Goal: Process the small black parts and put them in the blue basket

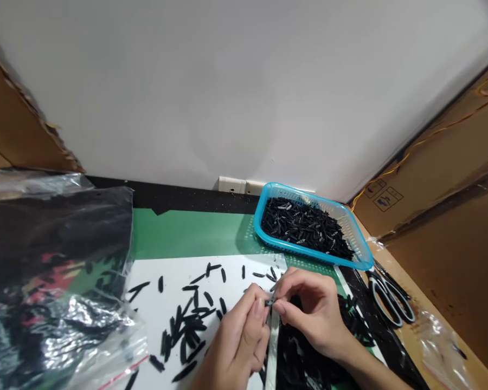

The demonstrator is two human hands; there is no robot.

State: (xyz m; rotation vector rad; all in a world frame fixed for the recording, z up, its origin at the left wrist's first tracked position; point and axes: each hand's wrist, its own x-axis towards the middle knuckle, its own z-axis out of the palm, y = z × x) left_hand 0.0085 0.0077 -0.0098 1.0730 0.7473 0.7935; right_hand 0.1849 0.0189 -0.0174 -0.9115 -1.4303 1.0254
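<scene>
My left hand (pixel 246 330) is closed, with its thumb and forefinger pinching a small dark piece (pixel 269 301). The fingertips of my right hand (pixel 309 303) meet the same piece from the other side. It looks like a short black plastic part, too small to name exactly. Several loose black slivers (pixel 191 325) lie scattered on a white sheet (pixel 154 292) to the left of my hands. A dense pile of black pieces (pixel 301 357) lies under my right hand and is partly hidden by it.
A blue plastic basket (pixel 264 238) full of black pieces stands by the wall. Scissors (pixel 390 298) lie at the right, near a small clear bag (pixel 443 346). Large plastic bags (pixel 57 271) cover the left side. Cardboard (pixel 443 195) borders the right, and a green mat (pixel 187 233) lies beneath.
</scene>
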